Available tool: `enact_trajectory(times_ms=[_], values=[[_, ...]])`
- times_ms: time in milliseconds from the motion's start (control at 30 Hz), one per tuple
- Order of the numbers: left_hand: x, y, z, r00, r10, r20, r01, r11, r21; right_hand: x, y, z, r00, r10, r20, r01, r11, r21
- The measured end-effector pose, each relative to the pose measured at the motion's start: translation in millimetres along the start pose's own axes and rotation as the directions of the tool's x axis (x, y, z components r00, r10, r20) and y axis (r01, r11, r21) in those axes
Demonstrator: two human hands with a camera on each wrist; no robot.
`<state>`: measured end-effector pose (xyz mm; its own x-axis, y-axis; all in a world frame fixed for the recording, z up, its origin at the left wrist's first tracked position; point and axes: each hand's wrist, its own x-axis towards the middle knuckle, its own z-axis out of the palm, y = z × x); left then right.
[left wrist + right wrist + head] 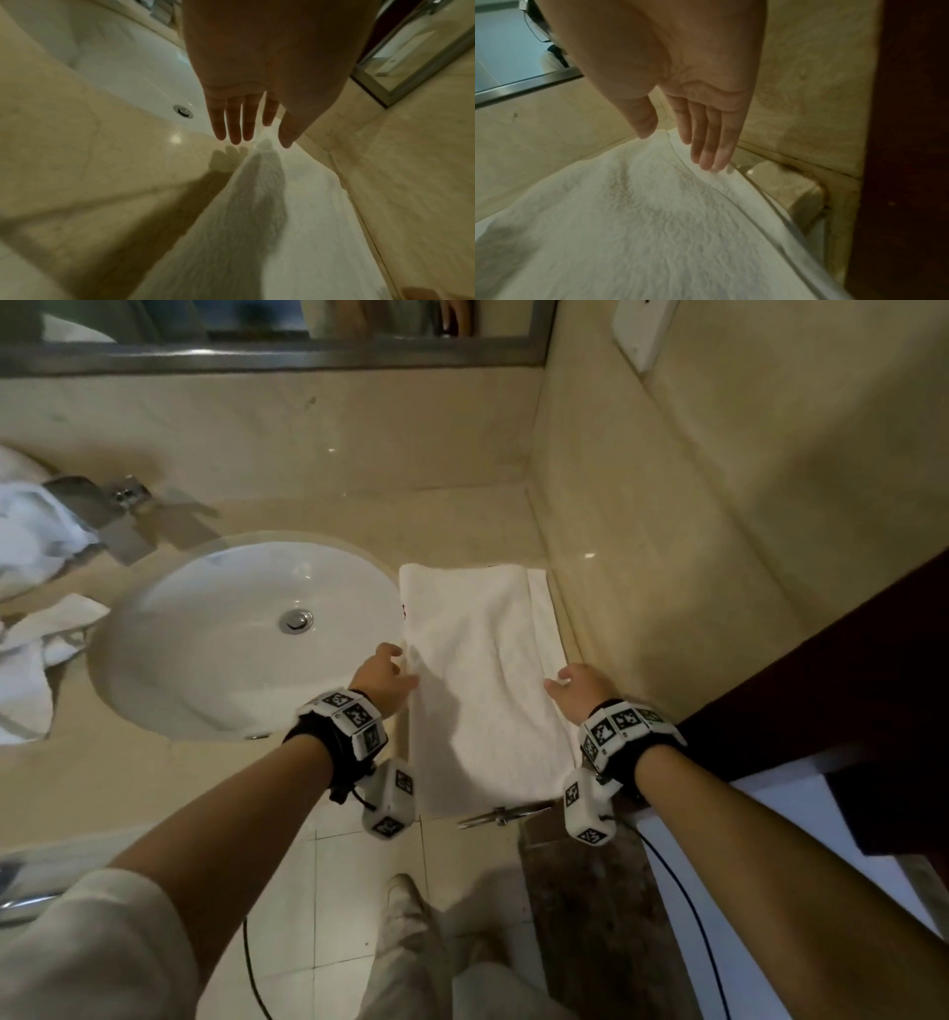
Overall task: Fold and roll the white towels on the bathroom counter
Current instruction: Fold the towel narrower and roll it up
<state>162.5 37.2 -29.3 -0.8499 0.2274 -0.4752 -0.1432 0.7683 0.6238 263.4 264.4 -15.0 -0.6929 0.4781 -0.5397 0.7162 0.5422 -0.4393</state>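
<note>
Judging progress, I noted one towel point(482, 680) folded lengthwise on the counter point(128, 778) right of the sink point(154, 629), unrolled, left hand point(382, 677) and right hand point(577, 685) flat-fingered at its edges, crumpled towels point(31, 588) still waiting.

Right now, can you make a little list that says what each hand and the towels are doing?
left hand: open, fingers straight, at the left edge of the folded towel
right hand: open, fingers straight, at that towel's right edge
folded towel: lies flat on the counter, right of the sink
other towels: crumpled, left of the sink
rolled yet: no
</note>
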Motion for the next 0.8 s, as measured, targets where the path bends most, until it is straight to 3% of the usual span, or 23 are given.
enact_trajectory(times_ms=[167, 300, 433, 533, 667, 800], values=[[42.8, -2.3, -3.2, 0.993, -0.100, 0.059, 0.109, 0.978, -0.181, 25.8, -17.5, 3.9, 0.996, 0.069, 0.051, -0.077, 0.983, 0.168], [72.6, 5.5, -9.8, 0.996, -0.045, 0.080, 0.062, 0.974, -0.217, 57.4, -26.2, 12.0, 0.987, 0.147, 0.064, -0.161, 0.914, 0.373], [103.4, 18.8, -22.2, 0.992, 0.123, 0.017, -0.119, 0.982, -0.144, 70.2, -40.7, 8.3, 0.989, 0.135, 0.063, -0.149, 0.879, 0.453], [119.8, 26.5, -28.6, 0.977, 0.214, 0.011, -0.212, 0.971, -0.107, 82.5, -46.0, 8.5, 0.987, 0.132, 0.097, -0.159, 0.913, 0.376], [135.9, 38.0, -35.1, 0.954, 0.287, 0.089, -0.294, 0.953, 0.069, 111.2, -53.5, 7.0, 0.991, 0.116, 0.059, -0.129, 0.941, 0.312], [154.8, 40.2, -41.8, 0.938, 0.266, 0.224, -0.309, 0.933, 0.186, 129.0, -70.1, -0.4, 0.992, 0.119, 0.037, -0.123, 0.896, 0.428]])
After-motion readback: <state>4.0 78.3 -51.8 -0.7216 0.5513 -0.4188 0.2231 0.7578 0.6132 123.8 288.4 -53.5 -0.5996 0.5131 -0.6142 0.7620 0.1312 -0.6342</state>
